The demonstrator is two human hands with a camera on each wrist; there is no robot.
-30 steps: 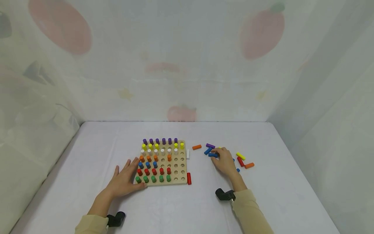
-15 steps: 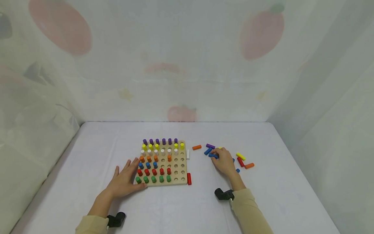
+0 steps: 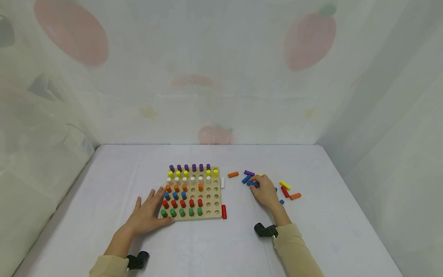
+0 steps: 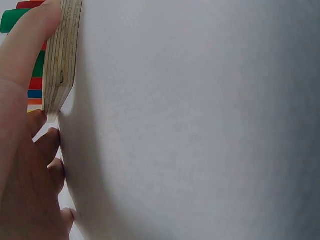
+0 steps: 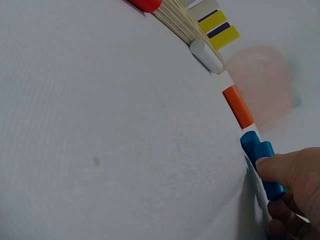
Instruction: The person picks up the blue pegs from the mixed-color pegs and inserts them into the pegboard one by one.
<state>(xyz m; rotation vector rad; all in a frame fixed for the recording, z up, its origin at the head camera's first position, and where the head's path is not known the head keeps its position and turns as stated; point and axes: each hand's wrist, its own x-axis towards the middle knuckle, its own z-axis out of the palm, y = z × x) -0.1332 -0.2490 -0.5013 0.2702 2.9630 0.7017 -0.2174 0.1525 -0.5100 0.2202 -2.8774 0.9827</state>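
Observation:
A square wooden pegboard (image 3: 212,216) lies on the table with rows of coloured pegs standing in its holes. My left hand (image 3: 147,215) rests against its near left corner, fingers spread along the left side and thumb at the front edge. The left wrist view has the thumb (image 4: 22,47) against the board's layered side, close to a green peg (image 4: 14,21). Right of the board, my right hand (image 3: 265,190) pinches a blue peg (image 5: 272,189) between thumb and fingers. Another blue peg (image 3: 246,179) lies just beyond it.
By the board's right side lie a white peg (image 3: 222,182) and a red peg (image 3: 223,211). An orange peg (image 3: 233,174) and a purple peg (image 3: 249,172) lie farther back. Several more pegs, including a yellow one (image 3: 285,185), are scattered around the right hand, some partly hidden.
The blue peg at my right fingertips has tilted slightly, and the right wrist has shifted a touch to the left. My left hand and the board stay in place.

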